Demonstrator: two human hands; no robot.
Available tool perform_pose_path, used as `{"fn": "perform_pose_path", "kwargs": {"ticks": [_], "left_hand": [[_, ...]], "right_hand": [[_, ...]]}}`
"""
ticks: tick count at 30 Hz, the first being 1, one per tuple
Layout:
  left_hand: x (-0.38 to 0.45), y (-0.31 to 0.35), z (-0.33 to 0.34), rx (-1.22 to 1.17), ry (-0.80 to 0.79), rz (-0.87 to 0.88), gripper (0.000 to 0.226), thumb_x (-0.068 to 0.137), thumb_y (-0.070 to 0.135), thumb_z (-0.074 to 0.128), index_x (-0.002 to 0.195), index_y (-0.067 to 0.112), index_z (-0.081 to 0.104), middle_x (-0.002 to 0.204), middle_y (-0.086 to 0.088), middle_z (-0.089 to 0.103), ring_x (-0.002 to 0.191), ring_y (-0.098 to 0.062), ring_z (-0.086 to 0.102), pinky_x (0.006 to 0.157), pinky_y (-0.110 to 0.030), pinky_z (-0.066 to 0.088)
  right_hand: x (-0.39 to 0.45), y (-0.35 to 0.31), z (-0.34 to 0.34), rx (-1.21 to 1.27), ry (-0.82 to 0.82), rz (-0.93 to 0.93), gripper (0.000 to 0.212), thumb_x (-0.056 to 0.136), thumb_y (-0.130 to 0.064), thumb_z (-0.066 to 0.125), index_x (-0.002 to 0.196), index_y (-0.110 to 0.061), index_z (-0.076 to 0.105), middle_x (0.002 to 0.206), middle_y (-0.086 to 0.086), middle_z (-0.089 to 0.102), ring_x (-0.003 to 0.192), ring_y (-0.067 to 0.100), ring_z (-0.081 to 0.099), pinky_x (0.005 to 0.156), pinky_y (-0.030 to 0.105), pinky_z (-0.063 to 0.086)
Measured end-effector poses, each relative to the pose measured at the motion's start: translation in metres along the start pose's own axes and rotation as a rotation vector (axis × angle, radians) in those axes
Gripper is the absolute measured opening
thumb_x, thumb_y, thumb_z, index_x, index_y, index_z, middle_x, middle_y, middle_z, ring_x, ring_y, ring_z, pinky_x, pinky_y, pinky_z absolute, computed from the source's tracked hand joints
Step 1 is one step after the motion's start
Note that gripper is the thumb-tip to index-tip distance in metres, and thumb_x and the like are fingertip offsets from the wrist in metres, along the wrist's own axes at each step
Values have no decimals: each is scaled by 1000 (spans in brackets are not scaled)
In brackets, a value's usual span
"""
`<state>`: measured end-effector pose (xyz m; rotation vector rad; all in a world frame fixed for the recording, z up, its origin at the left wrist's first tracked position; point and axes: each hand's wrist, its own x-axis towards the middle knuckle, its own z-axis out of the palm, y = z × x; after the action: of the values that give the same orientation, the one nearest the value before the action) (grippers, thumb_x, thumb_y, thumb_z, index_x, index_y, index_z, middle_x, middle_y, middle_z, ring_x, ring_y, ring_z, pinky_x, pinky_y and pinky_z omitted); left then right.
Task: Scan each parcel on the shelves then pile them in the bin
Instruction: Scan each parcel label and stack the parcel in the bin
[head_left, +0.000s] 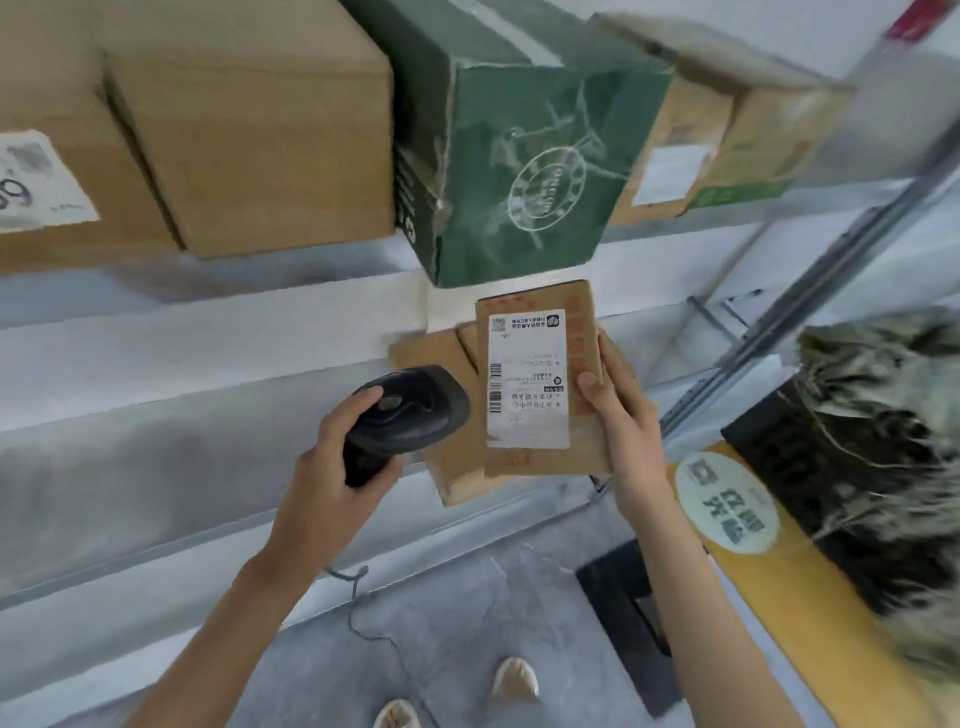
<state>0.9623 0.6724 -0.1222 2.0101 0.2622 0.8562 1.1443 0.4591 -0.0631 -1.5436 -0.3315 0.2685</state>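
Our left hand (332, 457) has a closed grip on the scanner (405, 410), its head just beside the parcel's label (527, 382). Our right hand (626, 415) grips the parcel (587, 332) by its right edge, thumb on its face, before the shelf (208, 338). Above stand a green box (519, 145) and brown boxes (249, 145).

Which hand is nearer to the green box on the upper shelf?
Right. The right hand holds the labelled parcel just below the green box. The left hand grips the scanner lower and further to the left.
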Motion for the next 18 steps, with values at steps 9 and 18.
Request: {"fn": "perform_pose_path", "kwargs": {"ticks": [9,18], "left_hand": [[55,70,142,-226,-188,185,93,81,-2,76,137,62,40,133,48,46,122,20,48,96,-2,41],[81,139,309,-350,-341,197,80,83,21,72,134,69,33,129,33,50,107,-25,66,88,-31,58]], "right_hand": [[-11,-8,-130,105,349,36,57,87,-41,68,142,-44,53,127,-12,70,113,15,69,88,32,58],[-30,-22,-298,210,671,63,53,87,-44,70,137,-50,54,120,-11,73,98,17,74,70,33,60]]}}
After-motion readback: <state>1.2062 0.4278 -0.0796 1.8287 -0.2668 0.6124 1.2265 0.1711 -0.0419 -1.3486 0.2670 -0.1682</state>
